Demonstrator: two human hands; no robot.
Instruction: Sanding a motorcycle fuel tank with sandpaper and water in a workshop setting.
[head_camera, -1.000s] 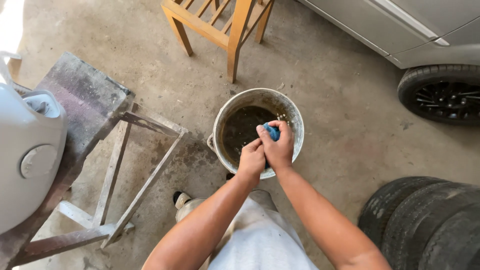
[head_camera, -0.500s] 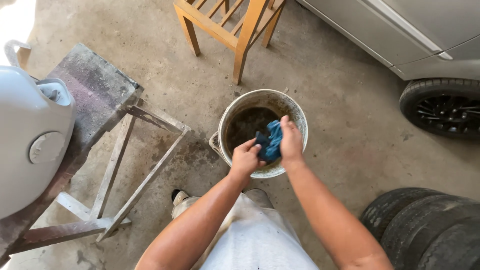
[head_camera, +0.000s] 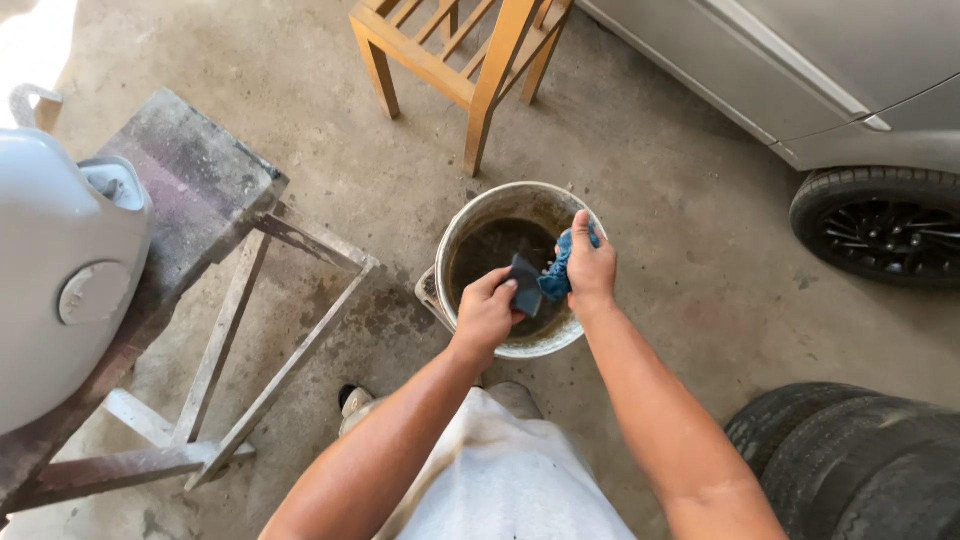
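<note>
Fingers of both hands are curled shut over a bucket (head_camera: 455, 245): the left hand (head_camera: 487, 313) pinches a small dark flat piece (head_camera: 524, 284) between thumb and fingertips, and the right hand (head_camera: 592, 267) is closed around a wet blue cloth (head_camera: 557, 274), with one end of it showing above the knuckles near the bucket's far-right rim. The dark piece and the cloth touch between the two hands, above the near half of the bucket's opening. Around them, a wooden chair (head_camera: 470, 50) stands on the concrete floor (head_camera: 640, 180) just beyond the bucket, and a worn, stained workbench (head_camera: 190, 190) with an angled metal frame (head_camera: 270, 340) stands to the left, carrying a large white rounded tank (head_camera: 50, 290) near its left edge. A silver car (head_camera: 800, 70) is parked at the upper right with one black wheel (head_camera: 880, 225) showing, and stacked tyres (head_camera: 860, 460) lie on the floor by the person's right elbow. Nothing lies between the hands and the bucket. The bucket is pale and grimy and holds dark, murky brown liquid (head_camera: 495, 250), its level well below the rim. One shoe (head_camera: 355, 402) shows beneath the left forearm, near the bench frame.
</note>
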